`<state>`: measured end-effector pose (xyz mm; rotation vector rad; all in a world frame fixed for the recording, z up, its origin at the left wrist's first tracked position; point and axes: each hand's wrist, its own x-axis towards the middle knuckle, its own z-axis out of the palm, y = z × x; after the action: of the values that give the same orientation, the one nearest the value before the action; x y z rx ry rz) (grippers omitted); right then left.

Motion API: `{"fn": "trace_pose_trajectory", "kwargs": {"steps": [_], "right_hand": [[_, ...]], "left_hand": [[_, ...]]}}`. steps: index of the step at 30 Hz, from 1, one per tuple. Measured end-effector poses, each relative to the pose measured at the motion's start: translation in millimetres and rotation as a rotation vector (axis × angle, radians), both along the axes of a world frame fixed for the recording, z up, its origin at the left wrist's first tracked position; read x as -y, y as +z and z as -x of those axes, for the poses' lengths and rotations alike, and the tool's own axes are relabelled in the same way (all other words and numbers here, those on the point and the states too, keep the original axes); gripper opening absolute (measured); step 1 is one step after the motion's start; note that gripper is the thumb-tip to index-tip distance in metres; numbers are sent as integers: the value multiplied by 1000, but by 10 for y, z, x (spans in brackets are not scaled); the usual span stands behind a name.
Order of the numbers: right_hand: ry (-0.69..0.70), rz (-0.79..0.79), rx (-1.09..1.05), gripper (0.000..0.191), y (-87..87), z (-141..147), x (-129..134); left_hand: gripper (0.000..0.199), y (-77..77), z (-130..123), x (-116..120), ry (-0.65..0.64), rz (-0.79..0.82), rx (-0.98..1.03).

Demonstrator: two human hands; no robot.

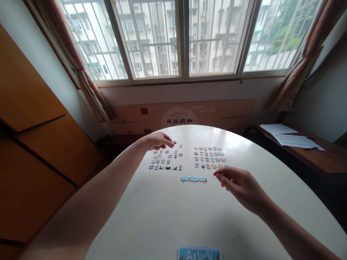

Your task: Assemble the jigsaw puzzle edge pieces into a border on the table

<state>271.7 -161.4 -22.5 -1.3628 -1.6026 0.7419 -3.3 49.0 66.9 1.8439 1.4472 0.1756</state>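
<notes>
Over the far left part of the white table [151,202], my left hand [160,141] pinches a small puzzle piece [175,143] at its fingertips. Below it lie rows of loose puzzle pieces [168,168]. A second block of loose pieces [206,154] is set out in rows on the right. My right hand [235,180] hovers at the near right corner of that block, thumb and fingers close together; whether anything is between them is too small to tell. A joined blue strip [193,179] with white lettering lies to the left of my right hand.
At the near edge of the view lies a blue picture [200,253] with lettering. Papers [292,137] and dark pens rest on a brown desk [333,159] at the right. A wooden cabinet [35,162] stands left; a barred window is beyond the table.
</notes>
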Motion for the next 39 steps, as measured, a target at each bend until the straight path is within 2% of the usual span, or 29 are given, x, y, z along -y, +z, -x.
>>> {"fn": "trace_pose_trajectory", "kwargs": {"steps": [2, 4, 8, 12, 16, 23, 28, 34, 39], "right_hand": [[4, -4, 8, 30, 2, 3, -4], [14, -8, 10, 29, 6, 17, -2], [81, 4, -38, 23, 27, 85, 31], [141, 19, -55, 21, 53, 154, 89], [198, 14, -26, 19, 76, 179, 123], [210, -24, -22, 18, 73, 151, 103], [205, -75, 34, 18, 37, 86, 77], [247, -213, 180, 15, 11, 15, 35], [316, -252, 228, 13, 0, -6, 19]], "left_hand": [[30, 55, -2, 287, -47, 114, 248], [28, 62, -42, 630, -86, 165, 359], [18, 1, -176, 1259, -115, 142, 405], [11, -71, -290, 1576, -114, 184, 439], [8, -132, -355, 1631, -97, 214, 466], [9, -210, -444, 1551, -98, 224, 414], [11, -361, -568, 1503, -116, 184, 392], [12, -582, -662, 1546, -148, 124, 415], [18, -643, -648, 1585, -110, 103, 380]]}}
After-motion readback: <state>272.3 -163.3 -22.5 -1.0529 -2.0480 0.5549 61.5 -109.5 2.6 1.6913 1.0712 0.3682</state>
